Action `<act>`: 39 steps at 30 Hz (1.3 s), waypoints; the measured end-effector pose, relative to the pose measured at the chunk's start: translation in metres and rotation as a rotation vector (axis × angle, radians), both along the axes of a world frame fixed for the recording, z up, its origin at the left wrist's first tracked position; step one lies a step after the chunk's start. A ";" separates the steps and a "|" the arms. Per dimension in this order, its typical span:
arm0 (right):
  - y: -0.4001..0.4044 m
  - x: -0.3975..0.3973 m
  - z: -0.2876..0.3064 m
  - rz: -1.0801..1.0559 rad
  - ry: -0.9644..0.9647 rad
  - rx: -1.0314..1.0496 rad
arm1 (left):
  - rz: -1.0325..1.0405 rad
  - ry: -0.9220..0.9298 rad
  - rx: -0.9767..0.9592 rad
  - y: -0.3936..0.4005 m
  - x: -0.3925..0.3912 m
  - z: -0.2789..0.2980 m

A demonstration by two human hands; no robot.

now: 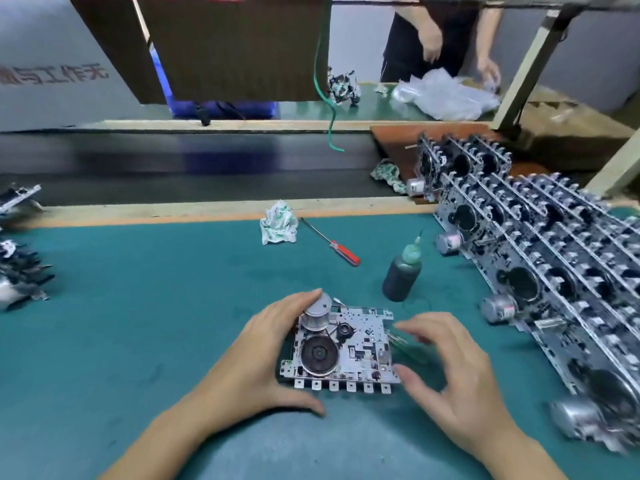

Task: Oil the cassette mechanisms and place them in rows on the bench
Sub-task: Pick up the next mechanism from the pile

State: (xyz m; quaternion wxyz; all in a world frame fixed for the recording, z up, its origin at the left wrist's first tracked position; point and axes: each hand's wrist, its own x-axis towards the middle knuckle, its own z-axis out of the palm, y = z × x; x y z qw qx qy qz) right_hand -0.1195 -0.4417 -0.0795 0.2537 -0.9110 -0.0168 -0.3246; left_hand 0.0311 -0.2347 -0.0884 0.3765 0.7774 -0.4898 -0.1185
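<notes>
The left hand grips the cassette mechanism from its nine-o'clock side: the fingers curl over the silver motor can at the top left corner and the thumb reaches along the near edge under the row of tabs. The right hand sits at the mechanism's three-o'clock side, half open in a curved C; its thumb tip touches the near right corner, while the fingers are blurred and hover just off the far right edge, so whether they touch cannot be told. The one mechanism between the hands lies flat on the green bench mat, flywheel side up.

At one o'clock from it stands one dark oil bottle with a green needle tip, upright. At twelve o'clock lies one red-handled screwdriver, and just beyond it at eleven o'clock one crumpled printed rag. A second rag lies farther off at one o'clock.

From one to four o'clock, finished mechanisms stand on edge in close rows, too many and too overlapped to count exactly. At nine o'clock, at the frame's edge, is a small blurred pile of mechanisms.

Across the bench at one o'clock, another person handles clear plastic bags.
</notes>
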 end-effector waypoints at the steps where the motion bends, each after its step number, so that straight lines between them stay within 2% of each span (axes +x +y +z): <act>1: -0.001 0.001 -0.001 -0.026 0.017 0.073 | 0.000 0.012 -0.011 0.000 0.000 0.001; 6: -0.004 0.004 -0.004 -0.124 0.061 0.265 | -0.002 0.002 -0.001 0.003 -0.003 0.005; 16: -0.004 0.005 -0.009 -0.168 0.116 0.311 | 0.078 -0.110 0.030 -0.001 -0.014 0.012; 23: -0.004 0.005 -0.007 -0.184 0.180 0.289 | 0.067 -0.094 0.053 0.004 -0.009 0.016; 30: -0.001 0.006 -0.002 -0.131 0.261 0.257 | 0.053 -0.111 0.052 0.004 -0.008 0.016; 36: 0.003 0.005 0.011 0.072 0.361 0.315 | 0.042 -0.068 0.044 0.006 -0.006 0.012; 39: 0.006 0.005 0.020 0.094 0.392 0.207 | 0.040 -0.094 0.023 0.005 -0.005 0.012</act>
